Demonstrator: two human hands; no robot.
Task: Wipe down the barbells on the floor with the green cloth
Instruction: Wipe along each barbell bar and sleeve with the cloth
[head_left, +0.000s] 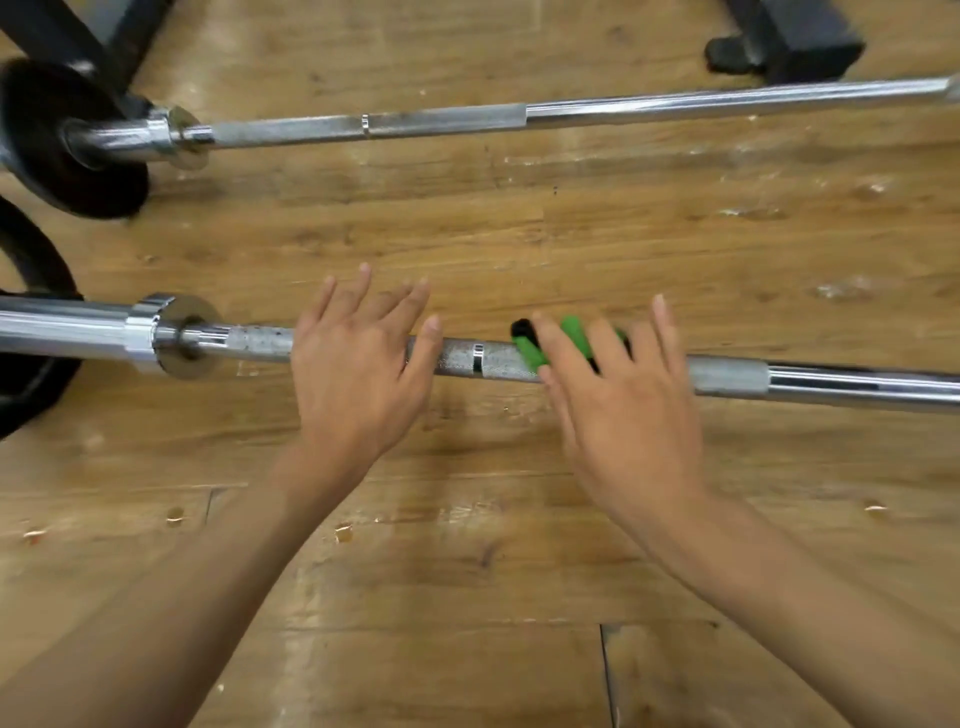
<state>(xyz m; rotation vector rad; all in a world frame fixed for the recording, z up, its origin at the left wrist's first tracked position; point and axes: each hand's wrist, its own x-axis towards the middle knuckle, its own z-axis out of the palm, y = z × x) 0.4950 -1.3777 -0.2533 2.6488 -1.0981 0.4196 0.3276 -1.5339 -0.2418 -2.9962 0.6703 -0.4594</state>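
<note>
The right hand (623, 395) lays straight fingers on the cloth (530, 354) atop the near bar (467, 359), beside the left hand (358, 364), spread and empty; best to press hard and rub along.

Glossy chrome barbell (467, 358), knurled grip; scuffed wood floor (467, 571)

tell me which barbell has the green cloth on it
The nearer barbell: the green cloth lies on its knurled shaft beneath the right hand, with the left hand beside it. The farther barbell has no cloth on it.
</note>
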